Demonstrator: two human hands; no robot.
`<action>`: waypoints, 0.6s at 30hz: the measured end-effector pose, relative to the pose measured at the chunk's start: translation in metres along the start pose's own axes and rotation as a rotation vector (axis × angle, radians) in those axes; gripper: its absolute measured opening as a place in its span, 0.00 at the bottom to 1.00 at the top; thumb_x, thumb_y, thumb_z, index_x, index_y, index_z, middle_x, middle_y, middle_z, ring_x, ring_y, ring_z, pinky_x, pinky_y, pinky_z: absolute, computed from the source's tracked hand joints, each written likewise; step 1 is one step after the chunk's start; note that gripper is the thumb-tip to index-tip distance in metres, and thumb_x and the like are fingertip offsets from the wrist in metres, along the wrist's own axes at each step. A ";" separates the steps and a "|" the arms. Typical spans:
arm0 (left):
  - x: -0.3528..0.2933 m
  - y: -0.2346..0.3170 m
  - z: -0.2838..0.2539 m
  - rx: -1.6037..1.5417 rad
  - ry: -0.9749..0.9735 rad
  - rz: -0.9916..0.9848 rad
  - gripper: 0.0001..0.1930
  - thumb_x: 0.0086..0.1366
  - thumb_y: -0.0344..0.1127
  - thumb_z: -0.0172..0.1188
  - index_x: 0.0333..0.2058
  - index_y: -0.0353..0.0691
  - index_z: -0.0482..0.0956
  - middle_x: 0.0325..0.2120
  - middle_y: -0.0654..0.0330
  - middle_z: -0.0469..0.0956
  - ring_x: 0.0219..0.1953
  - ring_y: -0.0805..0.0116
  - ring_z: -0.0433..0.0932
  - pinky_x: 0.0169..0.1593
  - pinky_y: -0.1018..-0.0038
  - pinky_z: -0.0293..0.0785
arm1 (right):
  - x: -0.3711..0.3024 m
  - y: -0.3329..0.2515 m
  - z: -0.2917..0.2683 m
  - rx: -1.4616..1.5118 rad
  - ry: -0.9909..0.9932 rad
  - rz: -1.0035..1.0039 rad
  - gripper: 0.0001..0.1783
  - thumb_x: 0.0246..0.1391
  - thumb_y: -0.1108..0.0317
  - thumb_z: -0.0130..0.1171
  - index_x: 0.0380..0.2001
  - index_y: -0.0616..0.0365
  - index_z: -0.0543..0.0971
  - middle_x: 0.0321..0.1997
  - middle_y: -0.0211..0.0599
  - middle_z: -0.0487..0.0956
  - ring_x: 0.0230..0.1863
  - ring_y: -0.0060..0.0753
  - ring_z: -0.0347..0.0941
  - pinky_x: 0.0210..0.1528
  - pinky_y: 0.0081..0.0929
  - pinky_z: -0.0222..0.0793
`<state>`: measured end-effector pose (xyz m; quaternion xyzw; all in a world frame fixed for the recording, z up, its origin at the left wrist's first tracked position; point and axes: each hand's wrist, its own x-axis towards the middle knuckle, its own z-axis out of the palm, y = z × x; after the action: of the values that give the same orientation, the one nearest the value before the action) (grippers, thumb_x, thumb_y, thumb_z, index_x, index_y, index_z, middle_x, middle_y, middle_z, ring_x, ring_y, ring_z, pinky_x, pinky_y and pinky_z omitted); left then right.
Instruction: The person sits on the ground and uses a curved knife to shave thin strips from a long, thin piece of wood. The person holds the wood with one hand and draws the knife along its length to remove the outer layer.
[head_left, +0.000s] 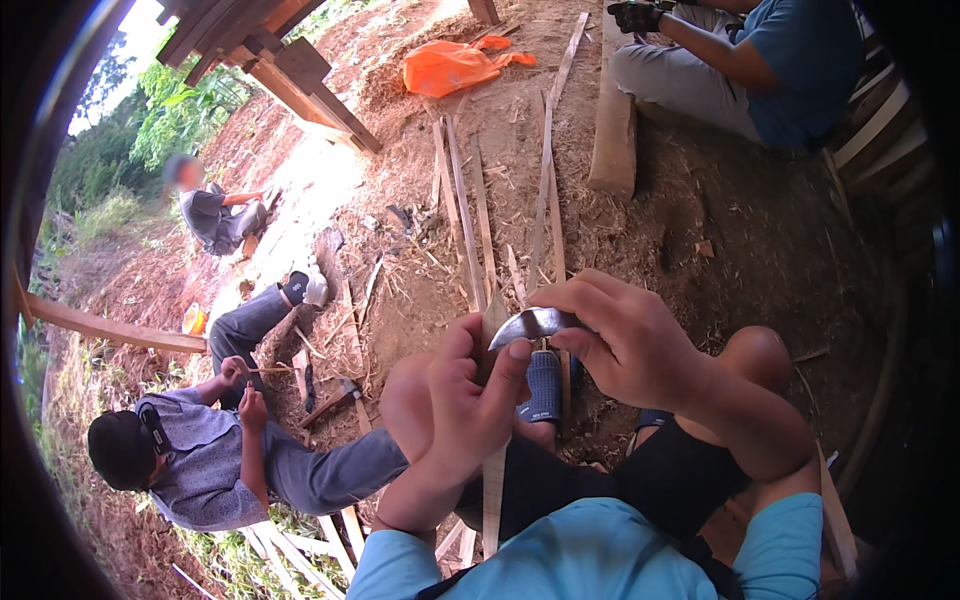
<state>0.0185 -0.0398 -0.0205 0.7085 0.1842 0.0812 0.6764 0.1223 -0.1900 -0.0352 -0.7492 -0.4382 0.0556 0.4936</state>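
My right hand point(625, 340) grips a curved metal blade point(530, 324) by its back, edge turned toward my left. My left hand point(470, 395) holds a thin wooden strip point(492, 500) upright between my knees, with the thumb pressed up against the blade's tip. The strip runs from below my wrist up past the blade. A dark blue ribbed handle or cylinder point(544, 386) shows just under the blade, between my two hands.
Several long split wooden strips point(468, 220) lie on the dirt ahead. An orange plastic bag point(450, 66) lies farther off beside a thick plank point(612, 130). One person point(215, 455) sits at my left working wood, another point(760, 60) sits top right, a third point(210, 212) far left.
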 end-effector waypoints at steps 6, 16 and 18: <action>-0.002 -0.005 0.002 -0.014 -0.018 0.007 0.18 0.66 0.37 0.57 0.46 0.32 0.65 0.20 0.67 0.73 0.19 0.85 0.69 0.21 0.88 0.63 | -0.002 0.000 0.004 -0.053 0.123 -0.056 0.21 0.47 0.75 0.59 0.47 0.53 0.71 0.34 0.40 0.76 0.35 0.47 0.75 0.33 0.37 0.72; 0.003 -0.010 0.001 -0.154 -0.097 -0.080 0.13 0.65 0.36 0.58 0.43 0.34 0.68 0.21 0.69 0.71 0.22 0.87 0.67 0.23 0.87 0.60 | 0.006 -0.011 -0.008 0.026 -0.002 -0.004 0.25 0.48 0.76 0.58 0.52 0.54 0.73 0.32 0.41 0.76 0.30 0.43 0.75 0.32 0.34 0.70; 0.008 -0.017 0.002 -0.018 -0.107 0.083 0.15 0.65 0.38 0.58 0.43 0.34 0.68 0.22 0.69 0.71 0.23 0.86 0.66 0.24 0.85 0.61 | 0.006 -0.013 -0.010 0.015 -0.005 -0.010 0.25 0.48 0.75 0.58 0.53 0.56 0.73 0.31 0.42 0.76 0.29 0.41 0.74 0.32 0.33 0.70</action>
<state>0.0239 -0.0387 -0.0381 0.7127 0.1176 0.0732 0.6876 0.1238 -0.1911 -0.0175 -0.7432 -0.4426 0.0582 0.4984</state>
